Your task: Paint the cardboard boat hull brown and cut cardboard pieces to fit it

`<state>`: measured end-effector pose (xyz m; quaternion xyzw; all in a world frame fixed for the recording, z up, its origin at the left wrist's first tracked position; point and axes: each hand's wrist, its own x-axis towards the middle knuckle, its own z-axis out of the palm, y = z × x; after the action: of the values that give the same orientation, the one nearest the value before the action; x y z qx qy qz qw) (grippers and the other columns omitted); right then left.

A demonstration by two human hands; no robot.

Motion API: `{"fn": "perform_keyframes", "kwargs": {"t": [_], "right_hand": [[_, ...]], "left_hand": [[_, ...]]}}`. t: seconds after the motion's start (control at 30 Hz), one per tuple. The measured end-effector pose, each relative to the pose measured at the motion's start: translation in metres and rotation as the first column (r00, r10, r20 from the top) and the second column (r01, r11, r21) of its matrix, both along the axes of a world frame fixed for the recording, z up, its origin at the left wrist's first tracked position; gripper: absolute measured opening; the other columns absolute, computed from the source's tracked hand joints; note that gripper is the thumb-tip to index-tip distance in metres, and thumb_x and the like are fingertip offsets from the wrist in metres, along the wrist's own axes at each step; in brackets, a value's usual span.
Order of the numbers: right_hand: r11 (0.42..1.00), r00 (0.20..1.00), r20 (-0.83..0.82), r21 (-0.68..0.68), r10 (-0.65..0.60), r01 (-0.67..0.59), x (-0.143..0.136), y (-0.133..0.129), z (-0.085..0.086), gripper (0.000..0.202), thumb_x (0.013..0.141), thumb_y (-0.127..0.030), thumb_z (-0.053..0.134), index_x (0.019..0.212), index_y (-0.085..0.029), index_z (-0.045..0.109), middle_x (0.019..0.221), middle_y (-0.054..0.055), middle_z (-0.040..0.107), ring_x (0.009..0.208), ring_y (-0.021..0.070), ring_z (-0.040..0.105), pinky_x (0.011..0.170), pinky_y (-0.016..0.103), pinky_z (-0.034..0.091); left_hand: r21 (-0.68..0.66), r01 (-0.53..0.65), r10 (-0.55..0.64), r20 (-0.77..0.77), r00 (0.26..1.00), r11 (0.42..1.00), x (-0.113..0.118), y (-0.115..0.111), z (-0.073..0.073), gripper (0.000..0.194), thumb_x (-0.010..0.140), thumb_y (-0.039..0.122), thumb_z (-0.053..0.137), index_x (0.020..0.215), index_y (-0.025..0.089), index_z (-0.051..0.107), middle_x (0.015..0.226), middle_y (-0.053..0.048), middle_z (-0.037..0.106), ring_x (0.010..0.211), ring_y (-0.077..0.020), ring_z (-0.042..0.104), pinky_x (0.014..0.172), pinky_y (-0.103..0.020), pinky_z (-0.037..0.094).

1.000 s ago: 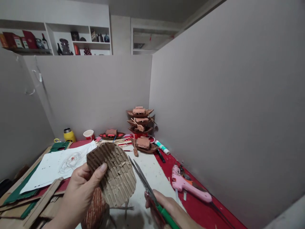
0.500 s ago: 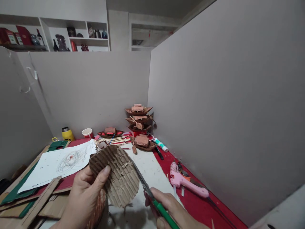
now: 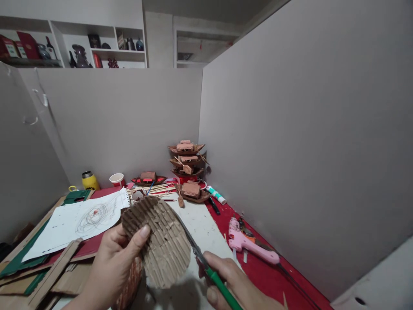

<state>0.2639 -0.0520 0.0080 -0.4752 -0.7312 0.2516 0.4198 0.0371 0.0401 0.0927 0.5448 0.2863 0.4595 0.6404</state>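
My left hand [image 3: 121, 254] pinches the left side of a round piece of corrugated cardboard [image 3: 166, 245], thumb on its ribbed face. My right hand [image 3: 229, 275] grips the green handle of a pair of scissors [image 3: 217, 284]. The dark blades lie along the disc's right edge, pointing up and left. Below the disc, partly hidden behind my left hand, is a reddish-brown woven-looking object [image 3: 129, 286].
Small brown model boats [image 3: 193, 190] stand stacked at the back corner, near thin sticks [image 3: 161, 188]. A pink glue gun [image 3: 254, 247] lies at right. At left are a sketch sheet [image 3: 67, 224], cardboard strips [image 3: 54, 273], a yellow bottle [image 3: 90, 181] and a paper cup [image 3: 117, 180].
The cardboard disc has shifted slightly right and down in my left hand. Dark bits seen below its lower edge are now mostly hidden. The whole view has moved slightly.
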Motion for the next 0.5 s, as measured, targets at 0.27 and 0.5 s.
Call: {"fn": "perform_keyframes", "kwargs": {"t": [0.27,0.5], "right_hand": [[0.997,0.997,-0.077,-0.081,-0.010,0.004,0.0011,-0.0026,0.0015,0.049,0.086,-0.067,0.048,0.076,-0.020,0.045,0.055,-0.008,0.031,0.050,0.0090,0.030,0.046,0.023,0.023],[0.993,0.998,-0.039,-0.116,-0.039,0.035,-0.0021,-0.0078,0.0056,0.046,0.086,-0.066,0.049,0.077,-0.021,0.044,0.060,-0.007,0.036,0.055,0.0101,0.030,0.049,0.023,0.025]], "left_hand": [[-0.128,0.069,-0.063,0.049,0.997,0.989,0.0103,-0.0094,0.0029,0.021,0.064,0.035,0.087,0.076,0.019,0.080,0.066,-0.002,0.075,0.058,-0.0119,0.066,0.064,-0.020,0.057],[-0.066,0.098,-0.102,-0.061,0.993,0.993,0.0005,-0.0010,0.0058,0.023,0.074,0.034,0.080,0.091,0.019,0.078,0.082,-0.002,0.076,0.071,-0.0139,0.067,0.074,-0.022,0.056]]}}
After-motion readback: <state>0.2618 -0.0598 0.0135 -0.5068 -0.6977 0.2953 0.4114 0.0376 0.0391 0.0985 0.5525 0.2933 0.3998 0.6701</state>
